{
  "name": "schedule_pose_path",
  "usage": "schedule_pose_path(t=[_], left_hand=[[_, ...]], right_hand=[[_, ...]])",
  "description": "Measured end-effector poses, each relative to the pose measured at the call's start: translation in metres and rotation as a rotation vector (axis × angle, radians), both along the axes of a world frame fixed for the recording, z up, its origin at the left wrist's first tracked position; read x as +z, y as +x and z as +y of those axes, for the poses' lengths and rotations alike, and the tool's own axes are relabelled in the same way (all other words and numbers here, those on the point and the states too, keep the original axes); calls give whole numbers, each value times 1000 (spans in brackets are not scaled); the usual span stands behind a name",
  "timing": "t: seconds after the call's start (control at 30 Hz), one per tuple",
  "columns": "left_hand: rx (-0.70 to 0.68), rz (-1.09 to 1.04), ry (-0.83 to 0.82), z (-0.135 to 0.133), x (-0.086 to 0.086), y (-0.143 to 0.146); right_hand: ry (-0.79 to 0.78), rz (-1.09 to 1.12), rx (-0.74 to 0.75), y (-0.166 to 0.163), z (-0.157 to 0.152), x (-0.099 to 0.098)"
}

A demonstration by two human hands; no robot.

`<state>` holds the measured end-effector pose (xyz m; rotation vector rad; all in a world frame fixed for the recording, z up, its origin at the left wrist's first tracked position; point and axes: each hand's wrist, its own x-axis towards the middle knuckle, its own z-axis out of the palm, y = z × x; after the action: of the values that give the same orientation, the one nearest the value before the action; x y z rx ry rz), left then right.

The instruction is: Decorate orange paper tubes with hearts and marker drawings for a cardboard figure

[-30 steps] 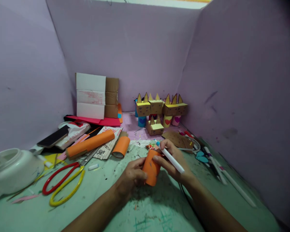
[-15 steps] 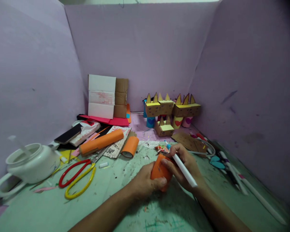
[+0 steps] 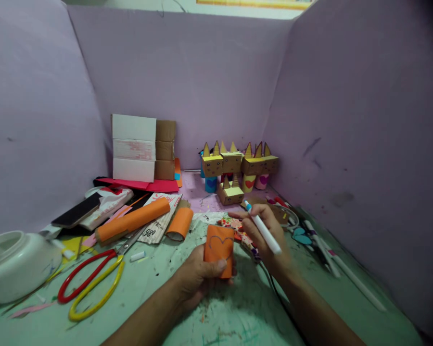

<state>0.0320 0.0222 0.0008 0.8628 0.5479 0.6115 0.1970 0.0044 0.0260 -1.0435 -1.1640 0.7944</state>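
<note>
My left hand (image 3: 198, 281) grips a short orange paper tube (image 3: 219, 250) and holds it upright over the green table (image 3: 238, 317). A heart outline is drawn on the tube's front. My right hand (image 3: 265, 235) is closed on a white marker (image 3: 263, 229) with a blue tip, lifted just right of the tube and not touching it. Small patterned paper scraps (image 3: 236, 225) lie behind the tube.
Red and yellow scissors (image 3: 90, 283) lie at the left, near a white pot (image 3: 16, 259). Two more orange rolls (image 3: 133, 220) rest on papers. Cardboard animal figures (image 3: 238, 168) stand at the back, a folded box (image 3: 142, 149) left of them. Pens (image 3: 328, 254) lie at right.
My right hand has lifted the marker off the tube and moved right. My left hand has turned the tube upright, so the drawn heart faces me.
</note>
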Motion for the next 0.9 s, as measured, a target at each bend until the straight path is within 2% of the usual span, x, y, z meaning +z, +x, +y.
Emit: schedule_pose_path(t=[0.07,0.23,0.33,0.53,0.67,0.8,0.9], left_hand=[[38,-10,-81,0,3,-3],[-11,-78,-141,0,7,-6],[-53,-108,-142,-1,6,-6],[-161,-188,-167,-4,9,-7],[-139,-166,-110,-8,8,-7],[-25,-59,5,-10,1,-5],[-65,-41,86,-9,-1,-1]], right_hand=[[-63,136,11,2,1,1],[-202,354,373,0,4,-4],[-212,409,465,-5,2,-4],[-242,420,505,-7,-1,-8],[-234,426,566,-9,-3,-11],[-215,411,466,-13,-4,-9],[-224,379,417,-15,-3,-8]])
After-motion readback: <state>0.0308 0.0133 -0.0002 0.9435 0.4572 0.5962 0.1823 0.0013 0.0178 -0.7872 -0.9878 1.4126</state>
